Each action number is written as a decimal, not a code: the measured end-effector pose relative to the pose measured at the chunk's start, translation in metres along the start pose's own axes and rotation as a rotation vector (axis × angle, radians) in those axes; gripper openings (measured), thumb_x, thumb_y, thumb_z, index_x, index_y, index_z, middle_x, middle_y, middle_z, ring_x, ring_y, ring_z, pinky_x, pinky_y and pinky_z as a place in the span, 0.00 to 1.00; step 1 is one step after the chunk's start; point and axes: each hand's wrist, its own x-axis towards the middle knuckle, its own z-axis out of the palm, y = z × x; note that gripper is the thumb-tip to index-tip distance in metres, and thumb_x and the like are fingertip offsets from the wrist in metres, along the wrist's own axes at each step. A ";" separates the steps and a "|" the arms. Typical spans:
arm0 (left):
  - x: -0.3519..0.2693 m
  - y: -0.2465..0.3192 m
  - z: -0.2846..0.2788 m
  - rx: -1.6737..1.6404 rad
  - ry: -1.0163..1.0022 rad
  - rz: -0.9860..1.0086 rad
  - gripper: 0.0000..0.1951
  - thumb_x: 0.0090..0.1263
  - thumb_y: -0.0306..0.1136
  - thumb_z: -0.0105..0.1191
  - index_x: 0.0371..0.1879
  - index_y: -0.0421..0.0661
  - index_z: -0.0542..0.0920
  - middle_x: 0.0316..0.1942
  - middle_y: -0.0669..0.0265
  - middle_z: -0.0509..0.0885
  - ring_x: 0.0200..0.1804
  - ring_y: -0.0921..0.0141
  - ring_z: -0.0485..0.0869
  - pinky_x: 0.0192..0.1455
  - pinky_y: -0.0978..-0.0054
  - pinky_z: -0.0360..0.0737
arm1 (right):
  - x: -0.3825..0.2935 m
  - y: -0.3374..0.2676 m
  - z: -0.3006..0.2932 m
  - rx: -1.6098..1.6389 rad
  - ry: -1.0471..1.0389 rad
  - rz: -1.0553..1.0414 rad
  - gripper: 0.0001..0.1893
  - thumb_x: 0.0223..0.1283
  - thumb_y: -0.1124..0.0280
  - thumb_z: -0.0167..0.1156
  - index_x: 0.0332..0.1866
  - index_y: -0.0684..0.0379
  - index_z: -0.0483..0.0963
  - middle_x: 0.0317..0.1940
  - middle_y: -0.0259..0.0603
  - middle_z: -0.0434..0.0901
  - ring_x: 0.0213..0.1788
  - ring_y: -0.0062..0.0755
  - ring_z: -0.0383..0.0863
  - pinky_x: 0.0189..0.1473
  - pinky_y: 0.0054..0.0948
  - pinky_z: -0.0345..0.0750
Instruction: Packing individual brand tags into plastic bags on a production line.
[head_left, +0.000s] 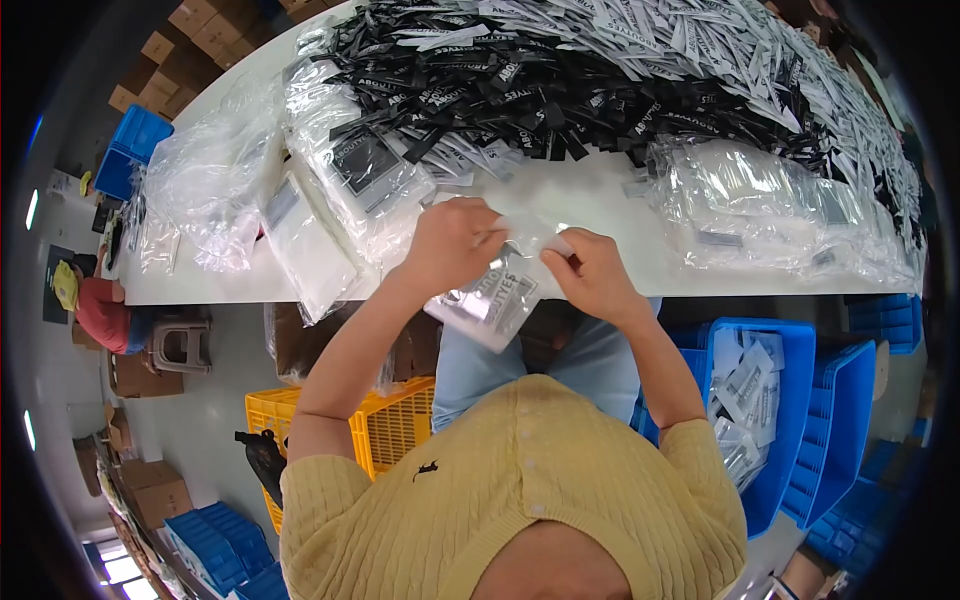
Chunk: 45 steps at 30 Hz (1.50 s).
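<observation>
Both hands are at a small clear plastic bag, held tilted over the table's front edge. Dark lettering and a grey printed block show on the bag. My left hand grips its upper left edge, fingers curled and partly hiding it. On the other side, my right hand pinches the upper right corner between thumb and forefinger. Left of my hands lies a stack of printed clear bags in loose plastic wrap. A flat white packet of bags rests beside that stack.
Black and white printed strips are heaped along the table's far side. Wrapped bag bundles lie right, crumpled plastic left. A blue bin holding printed bags stands right of my lap, a yellow crate left. A person sits far left.
</observation>
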 end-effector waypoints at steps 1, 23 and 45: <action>0.004 0.010 0.000 -0.001 -0.001 -0.002 0.03 0.57 0.27 0.58 0.26 0.40 0.82 0.21 0.66 0.79 0.25 0.70 0.76 0.25 0.74 0.70 | 0.002 -0.002 0.003 -0.194 0.028 -0.157 0.03 0.53 0.76 0.59 0.30 0.63 0.77 0.21 0.41 0.74 0.20 0.31 0.73 0.24 0.29 0.68; -0.001 -0.005 0.053 0.095 -0.255 0.090 0.10 0.55 0.34 0.61 0.37 0.48 0.82 0.24 0.60 0.81 0.30 0.59 0.79 0.33 0.64 0.75 | -0.150 0.087 -0.146 -0.268 0.219 0.294 0.06 0.55 0.75 0.57 0.27 0.66 0.74 0.16 0.34 0.67 0.20 0.17 0.65 0.21 0.23 0.61; -0.049 -0.021 0.076 0.132 -0.128 0.073 0.39 0.38 0.39 0.70 0.57 0.50 0.71 0.54 0.60 0.72 0.59 0.58 0.70 0.63 0.53 0.62 | 0.110 0.136 -0.038 -0.966 0.116 -0.345 0.13 0.47 0.78 0.60 0.41 0.57 0.76 0.39 0.39 0.76 0.39 0.40 0.78 0.38 0.35 0.77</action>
